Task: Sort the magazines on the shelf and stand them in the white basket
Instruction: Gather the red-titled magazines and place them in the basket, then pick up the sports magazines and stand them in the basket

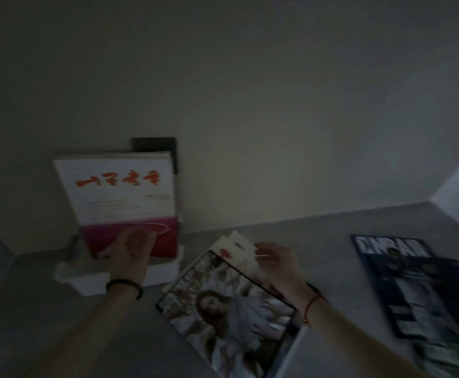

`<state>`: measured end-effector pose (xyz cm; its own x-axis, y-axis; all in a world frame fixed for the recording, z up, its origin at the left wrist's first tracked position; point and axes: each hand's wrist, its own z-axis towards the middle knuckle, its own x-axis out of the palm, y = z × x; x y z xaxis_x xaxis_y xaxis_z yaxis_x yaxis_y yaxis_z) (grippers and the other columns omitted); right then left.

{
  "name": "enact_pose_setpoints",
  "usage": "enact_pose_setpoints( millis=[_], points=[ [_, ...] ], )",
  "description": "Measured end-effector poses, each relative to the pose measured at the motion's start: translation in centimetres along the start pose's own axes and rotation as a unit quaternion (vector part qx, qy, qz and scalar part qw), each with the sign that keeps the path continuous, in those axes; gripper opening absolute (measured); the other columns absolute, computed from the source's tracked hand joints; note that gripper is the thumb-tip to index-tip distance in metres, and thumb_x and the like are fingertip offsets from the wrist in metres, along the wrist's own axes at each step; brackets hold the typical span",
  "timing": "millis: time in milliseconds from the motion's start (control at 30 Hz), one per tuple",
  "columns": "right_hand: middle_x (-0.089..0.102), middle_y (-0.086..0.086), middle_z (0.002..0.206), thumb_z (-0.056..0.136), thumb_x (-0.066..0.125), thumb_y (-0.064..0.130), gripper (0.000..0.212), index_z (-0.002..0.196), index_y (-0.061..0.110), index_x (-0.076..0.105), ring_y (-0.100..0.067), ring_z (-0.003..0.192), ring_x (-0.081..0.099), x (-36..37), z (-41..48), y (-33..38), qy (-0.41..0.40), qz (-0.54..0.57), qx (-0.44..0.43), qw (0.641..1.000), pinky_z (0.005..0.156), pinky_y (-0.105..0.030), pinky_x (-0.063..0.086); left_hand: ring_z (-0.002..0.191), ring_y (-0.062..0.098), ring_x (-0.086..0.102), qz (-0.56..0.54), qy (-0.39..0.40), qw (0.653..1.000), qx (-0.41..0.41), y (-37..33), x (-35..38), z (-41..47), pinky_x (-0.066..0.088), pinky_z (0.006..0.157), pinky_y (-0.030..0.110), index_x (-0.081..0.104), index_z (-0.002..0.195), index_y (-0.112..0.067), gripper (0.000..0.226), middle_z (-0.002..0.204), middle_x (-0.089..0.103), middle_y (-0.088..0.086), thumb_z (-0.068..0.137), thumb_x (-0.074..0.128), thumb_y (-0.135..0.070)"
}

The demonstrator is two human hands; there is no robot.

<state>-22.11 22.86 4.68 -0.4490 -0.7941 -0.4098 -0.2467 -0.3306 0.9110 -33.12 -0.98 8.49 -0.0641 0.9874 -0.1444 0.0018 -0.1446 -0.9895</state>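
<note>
At lower centre of the frame, the right hand (277, 264) hovered at the upper end of a fanned pile lying flat on the grey shelf (318, 230). Its fingertips met the exposed corners of two white magazines (236, 245), which lay just left of them. Blur prevented confirming whether they pinched an edge. These whites were tucked under a portrait-cover magazine (231, 315), whose long axis appeared to run from upper left to lower right. This hand was plainly the nearer one. The left hand (131, 252) pressed flat, fingers extended, on the magenta lower band of a red-lettered magazine (119, 192) standing upright in the white basket (86, 279) at centre left. A dark blue magazine (402, 274) lay well apart at right.
</note>
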Motion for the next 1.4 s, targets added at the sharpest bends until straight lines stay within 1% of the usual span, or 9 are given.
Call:
enact_pose_setpoints(
  millis=[200, 333, 467, 700, 800, 967, 1100, 1200, 1400],
  points=[
    [0.065, -0.006, 0.09, 0.083, 0.058, -0.001, 0.023, 0.105, 0.003, 0.064, -0.018, 0.086, 0.064, -13.9, -4.4, -8.6, -0.058, -0.034, 0.093, 0.993, 0.064, -0.008, 0.048, 0.072, 0.005, 0.054, -0.028, 0.163, 0.983, -0.074, 1.9, 11.4, -9.8, 0.046, 0.053, 0.0, 0.055, 0.103, -0.002, 0.016, 0.084, 0.058, 0.001, 0.088, 0.049, 0.002],
    [0.057, -0.011, 0.123, 0.083, 0.062, 0.006, 0.043, 0.125, 0.006, 0.05, -0.027, 0.117, 0.054, -21.8, -6.0, -13.0, -0.038, -0.097, 0.154, 0.983, 0.094, -0.032, 0.046, 0.099, 0.032, 0.06, 0.022, 0.231, 0.968, -0.094, 2.6, 19.1, -15.8, 0.049, 0.09, 0.036, 0.054, 0.114, 0.004, 0.028, 0.108, 0.06, 0.021, 0.087, 0.055, -0.001],
    [0.044, 0.0, 0.136, 0.081, 0.067, 0.027, 0.065, 0.136, 0.016, 0.035, -0.014, 0.117, 0.049, -27.8, -6.6, -17.1, 0.004, -0.157, 0.202, 0.967, 0.093, -0.024, 0.041, 0.064, 0.019, 0.051, -0.003, 0.285, 0.94, -0.188, 2.9, 26.7, -20.9, 0.045, 0.053, 0.023, 0.055, 0.1, -0.001, 0.013, 0.076, 0.058, 0.012, 0.09, 0.046, 0.001],
    [-0.002, 0.002, 0.157, 0.071, 0.045, 0.075, 0.093, 0.144, 0.034, 0.005, -0.023, 0.144, 0.001, -33.8, -6.1, -21.8, 0.055, -0.316, 0.247, 0.914, 0.116, -0.047, 0.01, 0.08, 0.02, 0.047, -0.001, 0.362, 0.86, -0.359, 5.8, 36.0, -26.2, 0.033, 0.06, 0.026, 0.039, 0.133, -0.004, 0.044, 0.095, 0.053, 0.013, 0.093, 0.046, -0.021],
    [-0.008, 0.004, 0.157, 0.073, 0.032, 0.079, 0.088, 0.143, 0.037, -0.001, -0.019, 0.145, -0.005, -33.7, -6.9, -23.1, 0.076, -0.395, 0.215, 0.89, 0.118, -0.046, 0.006, 0.065, 0.017, 0.062, -0.049, 0.369, 0.859, -0.351, 6.5, 38.4, -27.5, 0.047, 0.053, 0.023, 0.054, 0.108, 0.003, 0.021, 0.075, 0.07, 0.015, 0.094, 0.043, -0.007],
    [-0.01, 0.004, 0.157, 0.075, 0.023, 0.079, 0.085, 0.142, 0.038, -0.007, -0.018, 0.145, -0.006, -33.6, -7.8, -23.1, 0.059, -0.45, 0.18, 0.873, 0.119, -0.042, 0.004, 0.085, 0.031, 0.062, 0.004, 0.378, 0.862, -0.337, 6.6, 40.6, -26.5, 0.048, 0.088, 0.045, 0.064, 0.091, 0.004, 0.023, 0.081, 0.068, 0.013, 0.092, 0.049, -0.014],
    [-0.017, 0.001, 0.155, 0.044, -0.014, 0.087, 0.109, 0.141, 0.037, -0.013, -0.022, 0.144, -0.01, -33.3, -8.0, -22.2, 0.135, -0.471, 0.207, 0.847, 0.119, -0.041, -0.002, 0.132, 0.029, 0.036, 0.116, 0.384, 0.864, -0.306, 5.4, 41.6, -26.8, 0.03, 0.111, 0.035, 0.021, 0.142, -0.005, 0.063, 0.147, 0.033, 0.013, 0.092, 0.048, -0.031],
    [-0.038, -0.003, 0.147, 0.082, 0.017, 0.069, 0.072, 0.135, 0.04, -0.023, -0.025, 0.139, -0.028, -33.4, -7.2, -20.4, 0.25, -0.447, 0.326, 0.795, 0.118, -0.039, -0.015, 0.137, 0.027, 0.03, 0.124, 0.368, 0.898, -0.207, 4.3, 41.7, -27.4, 0.026, 0.115, 0.033, 0.01, 0.145, -0.01, 0.062, 0.154, 0.022, 0.008, 0.094, 0.044, -0.022],
    [0.026, -0.013, 0.151, 0.082, 0.064, 0.029, 0.078, 0.143, 0.014, 0.018, -0.031, 0.138, 0.027, -33.2, -6.7, -19.2, -0.121, -0.112, 0.218, 0.962, 0.115, -0.045, 0.025, 0.126, 0.022, 0.047, 0.041, 0.379, 0.916, -0.124, 2.2, 37.7, -25.8, 0.041, 0.102, 0.027, 0.028, 0.14, -0.013, 0.051, 0.139, 0.046, 0.008, 0.093, 0.046, -0.009]
  ],
)
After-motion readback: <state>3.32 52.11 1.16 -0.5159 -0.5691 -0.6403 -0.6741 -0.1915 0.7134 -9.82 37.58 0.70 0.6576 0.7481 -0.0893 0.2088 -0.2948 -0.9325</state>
